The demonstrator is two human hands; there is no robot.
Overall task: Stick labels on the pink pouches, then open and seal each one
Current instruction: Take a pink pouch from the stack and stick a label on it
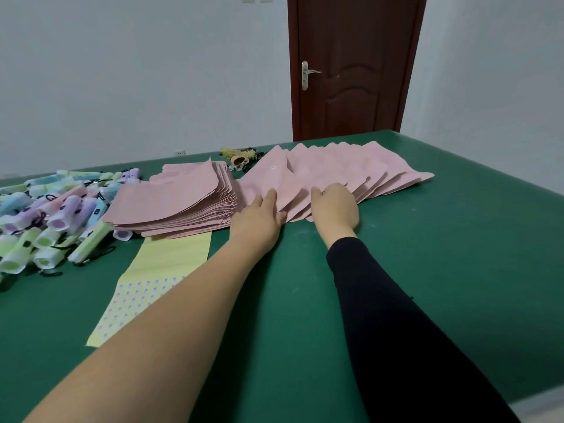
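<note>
In the head view, a fanned row of flat pink pouches (335, 166) is spread across the green tabletop (457, 254). Its near edges are pressed by the left hand (259, 218), whose grip is flat and unclenched. The right hand (335, 206) is laid just beside; its grip cannot be told. A stacked pile of pink pouches (177, 203) is set on a yellow label sheet's (171, 254) far end. Uncovered green surface is seen right of the fan.

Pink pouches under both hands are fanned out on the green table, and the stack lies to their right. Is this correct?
No: the head view shows the stack to their left. The fanned pink pouches do lie under the left hand and right hand on the green table.
</note>
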